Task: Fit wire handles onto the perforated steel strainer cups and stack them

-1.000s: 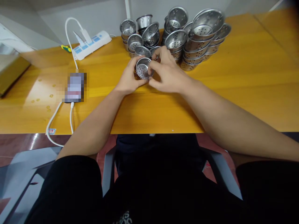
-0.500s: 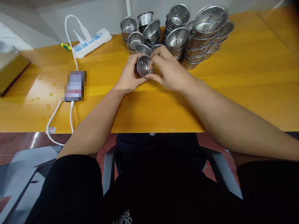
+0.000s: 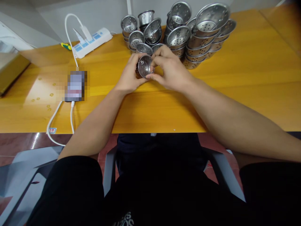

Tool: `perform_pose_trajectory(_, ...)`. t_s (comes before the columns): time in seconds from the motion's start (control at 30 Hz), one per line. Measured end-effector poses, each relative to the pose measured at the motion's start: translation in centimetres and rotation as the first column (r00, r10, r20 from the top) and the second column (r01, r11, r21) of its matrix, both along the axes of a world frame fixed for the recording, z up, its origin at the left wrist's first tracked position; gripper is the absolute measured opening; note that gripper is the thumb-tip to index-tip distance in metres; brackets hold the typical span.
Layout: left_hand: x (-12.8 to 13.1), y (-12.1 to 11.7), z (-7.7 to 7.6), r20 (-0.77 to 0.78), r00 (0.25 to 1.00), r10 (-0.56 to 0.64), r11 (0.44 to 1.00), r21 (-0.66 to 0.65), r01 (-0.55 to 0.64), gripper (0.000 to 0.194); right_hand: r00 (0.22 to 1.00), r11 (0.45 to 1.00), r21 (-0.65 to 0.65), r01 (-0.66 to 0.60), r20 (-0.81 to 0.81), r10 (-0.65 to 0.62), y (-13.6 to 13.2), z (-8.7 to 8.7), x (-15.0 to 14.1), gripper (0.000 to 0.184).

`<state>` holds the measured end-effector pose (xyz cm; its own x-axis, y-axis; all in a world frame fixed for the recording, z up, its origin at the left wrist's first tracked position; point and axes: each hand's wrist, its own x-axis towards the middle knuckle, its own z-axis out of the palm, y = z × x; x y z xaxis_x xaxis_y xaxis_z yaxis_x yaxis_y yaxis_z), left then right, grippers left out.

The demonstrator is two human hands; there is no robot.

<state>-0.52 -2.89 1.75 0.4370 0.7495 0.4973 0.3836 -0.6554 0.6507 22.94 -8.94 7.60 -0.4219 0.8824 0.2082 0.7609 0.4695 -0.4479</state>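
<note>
Between my hands is a small perforated metal cup (image 3: 144,66), its open mouth turned up toward me. My left hand (image 3: 129,73) wraps round its left side, thumb along the near edge. With thumb and bent fingers, my right hand (image 3: 168,69) pinches the cup's right rim; one fingertip reaches inside the mouth. Just beyond my fingers stand small perforated cups (image 3: 136,39) in short stacks. Farther right rise stacks of larger perforated cups (image 3: 199,50), some tilted.
A white power strip (image 3: 92,42) with a plugged-in charger lies at the back left, beside a yellow-green object (image 3: 66,46). Nearer, a blurred-out phone (image 3: 75,86) trails white cables over the front edge of the yellow table (image 3: 150,116). A brown box-like object (image 3: 11,70) sits far left.
The holes showing in the cup's inside look different, so it seems to have turned slightly in my hands. My hands stay almost in place; the whole view shifts up a little.
</note>
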Motion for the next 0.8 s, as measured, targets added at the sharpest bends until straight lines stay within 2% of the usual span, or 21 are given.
perform_pose_trajectory(0.2, -0.2, 0.3, 0.1, -0.020, 1.000, 0.001, 0.999, 0.047, 0.000, 0.075, 0.996, 0.999, 0.039, -0.002, 0.085, -0.001, -0.1, 0.2, -0.2, 0.068)
perform_pose_trajectory(0.37, -0.4, 0.4, 0.1, -0.015, 1.000, 0.002, 1.000, 0.026, -0.001, 0.078, 0.993, 1.000, 0.012, -0.015, 0.115, 0.013, 0.0, 0.5, 0.0, 0.079)
perform_pose_trajectory(0.5, -1.0, 0.5, 0.2, -0.019, 0.999, -0.048, 0.998, -0.028, 0.048, 0.078, 0.998, 1.000, -0.015, -0.016, 0.062, 0.017, 0.1, 0.5, 0.4, 0.076)
perform_pose_trajectory(0.63, -1.3, 0.4, 0.5, -0.013, 0.993, -0.118, 0.992, -0.049, 0.117, 0.080, 0.999, 0.999, -0.027, -0.031, -0.040, 0.030, 0.0, 0.6, 0.5, 0.061)
perform_pose_trajectory(0.7, -1.2, 0.3, 0.6, -0.037, 0.992, -0.120, 0.993, -0.021, 0.119, 0.079, 0.995, 0.998, -0.018, -0.058, -0.080, 0.056, -0.1, 0.6, 0.3, 0.058)
perform_pose_trajectory(0.8, -1.1, 0.3, 0.8, -0.094, 0.991, -0.093, 0.992, 0.075, 0.100, 0.075, 0.996, 0.998, -0.031, -0.049, -0.078, 0.046, -0.2, 0.5, 0.1, 0.066)
